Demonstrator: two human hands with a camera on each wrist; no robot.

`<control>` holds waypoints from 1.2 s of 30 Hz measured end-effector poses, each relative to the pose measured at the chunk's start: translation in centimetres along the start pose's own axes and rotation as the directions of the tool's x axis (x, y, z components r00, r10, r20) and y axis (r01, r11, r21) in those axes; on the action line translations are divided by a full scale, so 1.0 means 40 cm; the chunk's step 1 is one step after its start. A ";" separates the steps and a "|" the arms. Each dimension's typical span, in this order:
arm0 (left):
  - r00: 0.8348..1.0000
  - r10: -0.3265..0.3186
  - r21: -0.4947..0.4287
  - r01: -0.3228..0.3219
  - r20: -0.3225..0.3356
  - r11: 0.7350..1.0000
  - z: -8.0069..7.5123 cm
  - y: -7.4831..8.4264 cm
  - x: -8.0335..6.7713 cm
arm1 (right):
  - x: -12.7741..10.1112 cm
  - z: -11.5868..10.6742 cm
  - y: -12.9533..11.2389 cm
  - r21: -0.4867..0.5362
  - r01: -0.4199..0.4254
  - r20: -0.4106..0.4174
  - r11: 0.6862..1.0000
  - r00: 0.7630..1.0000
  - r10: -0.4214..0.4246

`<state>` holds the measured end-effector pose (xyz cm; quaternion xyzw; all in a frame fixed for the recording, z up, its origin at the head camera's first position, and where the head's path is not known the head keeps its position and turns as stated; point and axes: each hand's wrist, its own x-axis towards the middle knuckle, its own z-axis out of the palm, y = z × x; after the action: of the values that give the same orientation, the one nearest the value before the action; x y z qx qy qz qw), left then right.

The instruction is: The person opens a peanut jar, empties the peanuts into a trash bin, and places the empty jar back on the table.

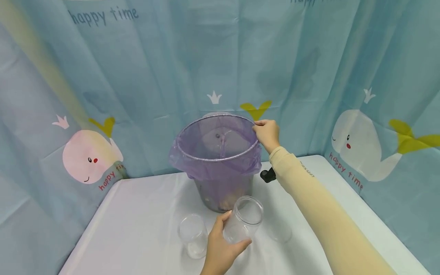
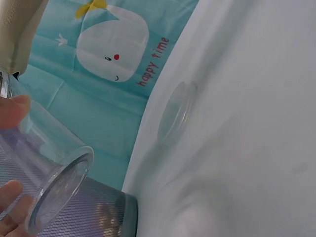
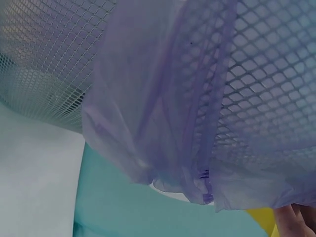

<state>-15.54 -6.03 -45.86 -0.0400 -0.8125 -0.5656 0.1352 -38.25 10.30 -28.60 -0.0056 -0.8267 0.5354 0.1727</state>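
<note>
A clear plastic jar (image 1: 243,225) is gripped by the left hand (image 1: 220,248), the fingers and thumb curled round its lower part, and it is held tilted above the white table (image 1: 137,229), its open mouth turned up toward the bin. In the left wrist view the jar (image 2: 49,173) is seen from close by, with a thumb (image 2: 12,111) laid on its wall and fingertips below it.

The rim of a mesh bin (image 1: 220,191) is pinched by the right hand (image 1: 267,133) at its far right side, where a purple bag (image 1: 209,164) is folded over the edge. The bin is set upright at the back middle of the table, just beyond the jar. In the right wrist view the bag (image 3: 163,123) is seen hanging over the mesh (image 3: 44,59), and only fingertips (image 3: 296,222) are shown at the lower right corner.

A second clear cup (image 1: 193,235) is stood on the table just left of the left hand, and a round clear lid (image 1: 280,231) is laid flat to its right. A whale-patterned curtain (image 1: 86,152) is hung behind the table.
</note>
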 end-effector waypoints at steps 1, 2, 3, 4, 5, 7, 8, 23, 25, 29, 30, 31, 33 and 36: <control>1.000 -0.008 -0.019 0.008 0.004 1.000 0.003 -0.001 0.001 | 0.002 -0.001 -0.002 0.004 0.001 -0.004 1.000 1.000 -0.001; 1.000 -0.018 -0.035 0.018 0.004 0.999 0.006 -0.003 0.002 | 0.004 -0.001 -0.003 0.003 0.001 -0.006 1.000 1.000 -0.001; 1.000 -0.029 -0.049 0.030 0.004 0.998 0.009 -0.005 0.003 | 0.004 -0.001 -0.003 0.004 -0.002 -0.005 1.000 1.000 0.002; 0.999 -0.040 -0.059 0.040 0.005 0.997 0.011 -0.007 0.004 | 0.004 -0.002 -0.003 0.006 -0.002 -0.003 1.000 1.000 0.002; 0.999 -0.051 -0.066 0.051 0.004 0.996 0.012 -0.008 0.005 | 0.004 -0.002 -0.002 0.005 0.000 -0.004 1.000 1.000 0.000; 0.998 -0.063 -0.085 0.063 0.001 0.994 0.014 -0.014 0.007 | 0.002 -0.001 -0.003 0.005 0.005 -0.005 1.000 1.000 -0.005; 0.998 -0.066 -0.095 0.066 -0.003 0.993 0.014 -0.016 0.007 | 0.000 0.000 -0.003 0.005 0.010 -0.005 1.000 1.000 -0.010; 0.996 -0.084 -0.069 0.084 0.001 0.994 0.019 -0.055 0.004 | -0.005 -0.010 -0.005 -0.058 0.036 0.016 0.998 0.999 -0.035; 0.996 -0.093 -0.072 0.094 0.010 0.993 0.020 -0.057 0.003 | -0.005 -0.012 -0.005 -0.055 0.032 0.025 0.998 0.999 -0.030; 0.992 -0.120 -0.102 0.122 0.027 0.987 0.029 -0.059 0.001 | -0.004 -0.012 -0.004 -0.055 0.016 0.039 0.998 0.999 -0.014; 0.992 -0.126 -0.110 0.129 0.033 0.986 0.031 -0.059 0.001 | -0.004 -0.011 -0.004 -0.057 0.015 0.039 0.998 0.999 -0.013; 0.990 -0.133 -0.111 0.136 0.036 0.984 0.033 -0.059 0.001 | -0.003 -0.010 -0.004 -0.057 0.015 0.038 0.998 0.999 -0.013; 0.988 -0.146 -0.111 0.149 0.041 0.982 0.037 -0.060 0.004 | -0.001 -0.009 -0.003 -0.058 0.022 0.030 0.998 0.999 -0.020; 0.987 -0.157 -0.111 0.160 0.036 0.981 0.041 -0.061 0.011 | 0.002 -0.010 -0.004 -0.048 0.030 0.025 0.998 0.999 -0.029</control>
<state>-16.80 -5.41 -48.51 0.0097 -0.7815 -0.6191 0.0764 -38.16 10.61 -28.29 0.0087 -0.8416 0.5125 0.1704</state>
